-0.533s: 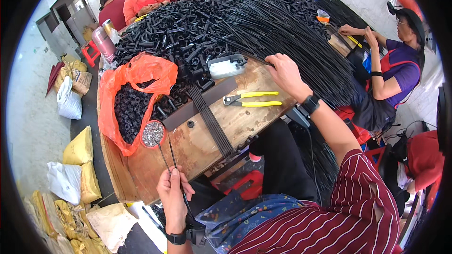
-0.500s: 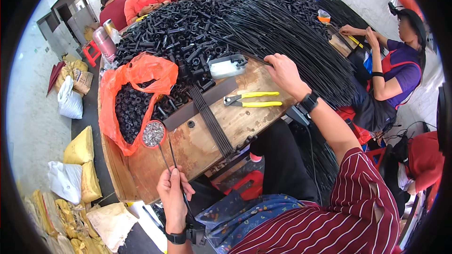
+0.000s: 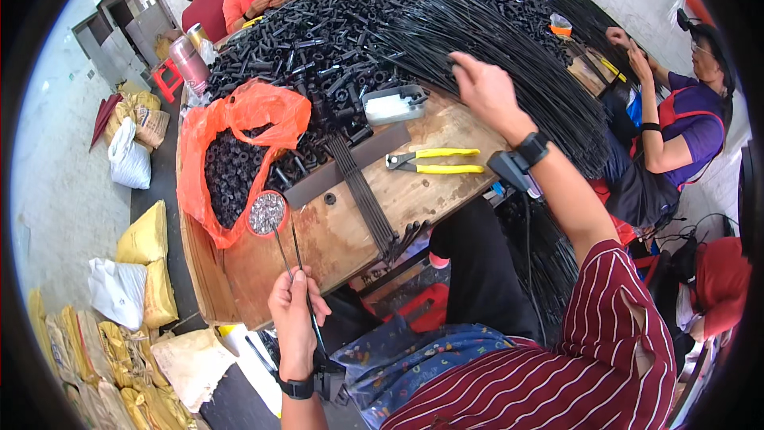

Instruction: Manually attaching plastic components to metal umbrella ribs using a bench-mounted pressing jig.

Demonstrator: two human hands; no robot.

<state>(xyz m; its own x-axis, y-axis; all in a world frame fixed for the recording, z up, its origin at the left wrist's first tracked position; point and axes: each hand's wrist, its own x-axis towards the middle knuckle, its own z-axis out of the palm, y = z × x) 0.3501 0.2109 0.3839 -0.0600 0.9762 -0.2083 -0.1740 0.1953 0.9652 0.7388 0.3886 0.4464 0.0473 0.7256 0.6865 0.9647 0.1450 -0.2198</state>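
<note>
- Fingers of the right hand (image 3: 489, 94) are now lying farther over the heap of black rods (image 3: 533, 80); half a second ago they were sitting closer to the edge of the table (image 3: 334, 240).
- That shift is probably making the right hand the active one in the work, with the left hand (image 3: 296, 306) serving as the steady holder.
- The left grip is pinching two thin dark rods (image 3: 298, 248) between thumb and fingers, their far ends pointing up the table.
- One of them is overlapping the rim of a red cup (image 3: 256, 232) full of silvery pieces (image 3: 267, 211); whether it is touching, I cannot tell.
- The right grip is curling, thumb near forefinger; blur is hiding the fingertips, so I cannot tell whether it is pinching a rod.
- The whole view is tilting slightly too, so the table things are appearing a little higher, while their layout is staying the same.
- Yellow-handled pliers (image 3: 450, 169) are lying untouched, between the right forearm and a bundle of rods (image 3: 362, 195).
- An orange bag (image 3: 274, 115) is standing behind the cup, holding black fittings (image 3: 227, 179).
</note>
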